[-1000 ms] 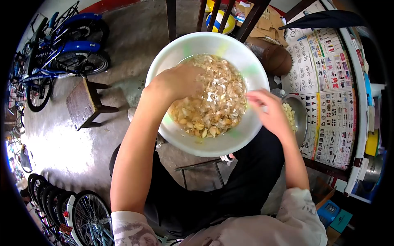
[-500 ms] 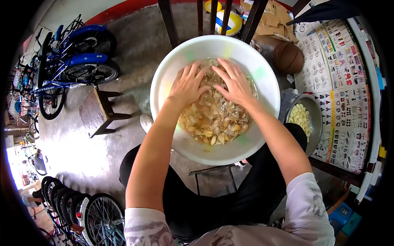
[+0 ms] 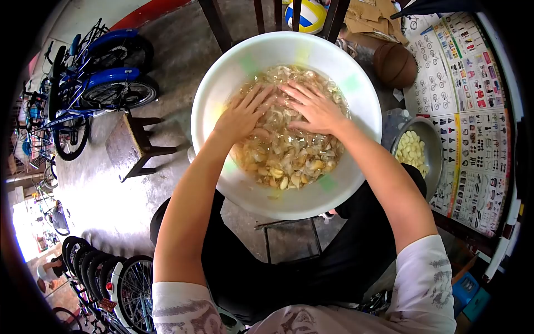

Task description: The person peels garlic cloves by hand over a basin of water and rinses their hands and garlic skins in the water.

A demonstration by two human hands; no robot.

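Note:
A large white basin (image 3: 207, 106) in front of me holds water with garlic cloves (image 3: 284, 178) and many loose, papery garlic skins (image 3: 303, 149). My left hand (image 3: 242, 118) lies palm down on the left of the wet garlic, fingers spread, its thumb partly under the water. Opposite it, my right hand (image 3: 318, 113) rests palm down with fingers stretched toward the left hand. Neither hand grips anything. What lies under the palms is hidden.
A metal bowl (image 3: 434, 146) of peeled garlic cloves (image 3: 410, 149) stands right of the basin. Nearby are a basketball (image 3: 395, 65), a volleyball (image 3: 307, 15) and a printed chart (image 3: 467, 128). A wooden stool (image 3: 125, 146) and several bicycles (image 3: 119, 89) are on the left.
The view has shifted slightly, and the basin sits a little higher in it. Both hands have sunk slightly lower into the water, and the floating skins have spread around them.

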